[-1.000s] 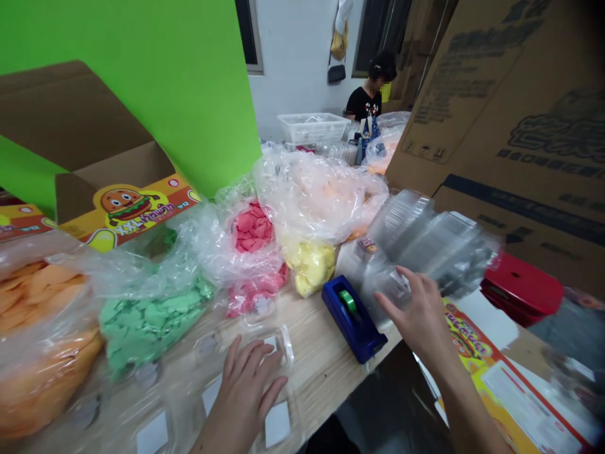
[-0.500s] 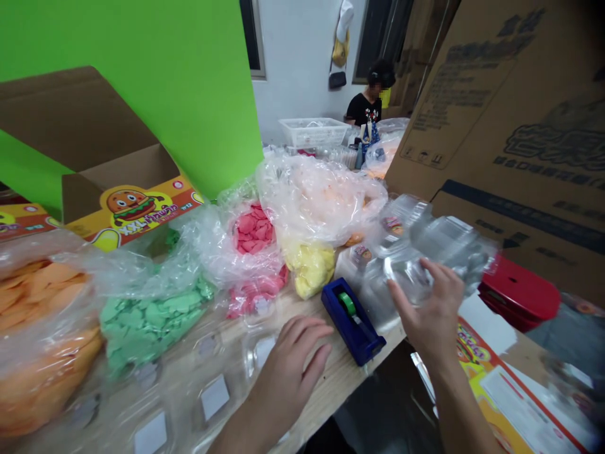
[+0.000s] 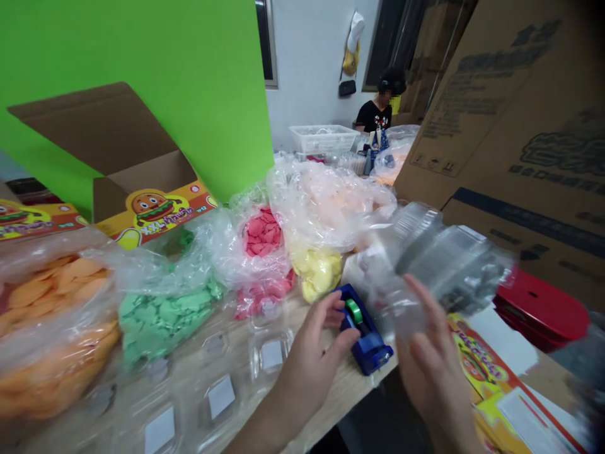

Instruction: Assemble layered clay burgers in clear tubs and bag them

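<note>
My right hand [image 3: 432,353] grips a clear plastic clamshell container [image 3: 399,299] by its near edge. Both are smeared by motion. Behind it, more nested clear containers [image 3: 460,255] lean toward the large carton. My left hand [image 3: 312,350] is open and holds nothing, its fingers curved and apart from the thumb. It hovers just left of a blue tape dispenser [image 3: 371,353] with a roll of green tape [image 3: 353,311]. Left of that hand, several open clear containers [image 3: 236,394] lie on the table, some with a white square label [image 3: 221,396] in them.
Bags of orange pieces [image 3: 57,290], green pieces [image 3: 165,321], pink pieces [image 3: 263,232] and yellow pieces [image 3: 321,272] line the back. A printed burger box [image 3: 161,214] stands open at left. A large carton [image 3: 510,151] and red lid [image 3: 543,309] are right. A person [image 3: 378,110] sits beyond.
My right hand has closed on a clear container and drawn it toward me, away from the stack. My left hand has moved up and right, closer to the tape dispenser. The view has shifted slightly.
</note>
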Tool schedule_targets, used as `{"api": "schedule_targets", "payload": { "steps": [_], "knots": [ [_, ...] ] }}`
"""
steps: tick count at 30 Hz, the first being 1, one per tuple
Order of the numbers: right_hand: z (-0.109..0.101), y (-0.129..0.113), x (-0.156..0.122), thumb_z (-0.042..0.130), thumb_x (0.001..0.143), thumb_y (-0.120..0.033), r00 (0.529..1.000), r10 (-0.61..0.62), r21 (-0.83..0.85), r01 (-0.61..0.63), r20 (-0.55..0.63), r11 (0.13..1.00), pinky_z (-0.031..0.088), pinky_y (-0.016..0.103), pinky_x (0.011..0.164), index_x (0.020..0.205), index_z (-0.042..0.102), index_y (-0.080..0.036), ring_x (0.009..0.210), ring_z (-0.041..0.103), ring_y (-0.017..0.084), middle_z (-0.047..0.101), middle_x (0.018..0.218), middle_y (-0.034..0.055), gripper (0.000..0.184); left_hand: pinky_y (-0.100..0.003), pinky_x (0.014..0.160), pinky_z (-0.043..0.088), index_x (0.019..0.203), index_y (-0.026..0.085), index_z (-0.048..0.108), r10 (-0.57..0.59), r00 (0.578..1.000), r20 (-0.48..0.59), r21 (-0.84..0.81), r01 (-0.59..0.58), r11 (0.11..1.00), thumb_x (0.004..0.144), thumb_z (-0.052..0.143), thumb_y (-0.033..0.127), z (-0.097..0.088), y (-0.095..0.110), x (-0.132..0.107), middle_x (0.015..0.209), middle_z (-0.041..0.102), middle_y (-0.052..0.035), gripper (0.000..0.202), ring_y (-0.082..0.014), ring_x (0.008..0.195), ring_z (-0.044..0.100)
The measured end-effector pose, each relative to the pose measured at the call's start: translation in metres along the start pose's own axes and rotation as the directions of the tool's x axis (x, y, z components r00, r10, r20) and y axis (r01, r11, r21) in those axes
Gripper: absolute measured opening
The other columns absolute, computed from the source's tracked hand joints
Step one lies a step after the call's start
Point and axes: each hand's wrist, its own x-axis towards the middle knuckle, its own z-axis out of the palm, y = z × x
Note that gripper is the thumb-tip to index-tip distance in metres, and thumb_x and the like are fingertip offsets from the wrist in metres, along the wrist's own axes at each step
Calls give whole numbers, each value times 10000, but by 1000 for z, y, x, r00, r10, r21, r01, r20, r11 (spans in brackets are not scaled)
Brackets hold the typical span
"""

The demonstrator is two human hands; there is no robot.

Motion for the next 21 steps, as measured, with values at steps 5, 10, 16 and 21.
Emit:
{"api": "schedule_targets", "payload": {
  "steps": [5, 10, 16, 21],
  "knots": [
    [36, 7, -34, 566, 721, -569, 928, 253, 436, -354, 273, 827, 191, 492, 1053, 1269, 408, -320, 1275, 311, 276, 394, 1361, 61, 622, -275, 745, 431, 931, 175, 486, -82, 994, -74, -270, 60, 961, 783, 575, 287, -6, 3, 7, 830, 545, -17, 206, -130, 772, 531],
    [43, 9, -42, 683, 662, -464, 902, 267, 531, -419, 340, 736, 310, 428, 1013, 1234, 443, -325, 1198, 431, 257, 493, 1282, 53, 636, -254, 710, 401, 808, 169, 464, -159, 987, 5, -340, 152, 928, 724, 636, 264, -18, -5, 2, 763, 508, 13, 214, -111, 727, 503],
    [44, 5, -43, 595, 724, -514, 863, 426, 629, -494, 272, 600, 325, 444, 1001, 1190, 459, -317, 1133, 502, 230, 549, 1229, 51, 524, -250, 669, 421, 714, 192, 347, -192, 981, -10, -387, 173, 906, 692, 637, 231, -13, -22, -4, 715, 547, 31, 293, -99, 665, 532],
    [29, 28, -56, 523, 763, -546, 825, 523, 678, -511, 215, 528, 362, 432, 976, 1137, 505, -361, 1080, 531, 184, 632, 1059, -2, 418, -297, 758, 459, 925, 187, 385, -286, 949, -135, -452, 198, 870, 747, 578, 306, -20, -37, -8, 785, 611, -11, 288, -129, 745, 598]
  ]
}}
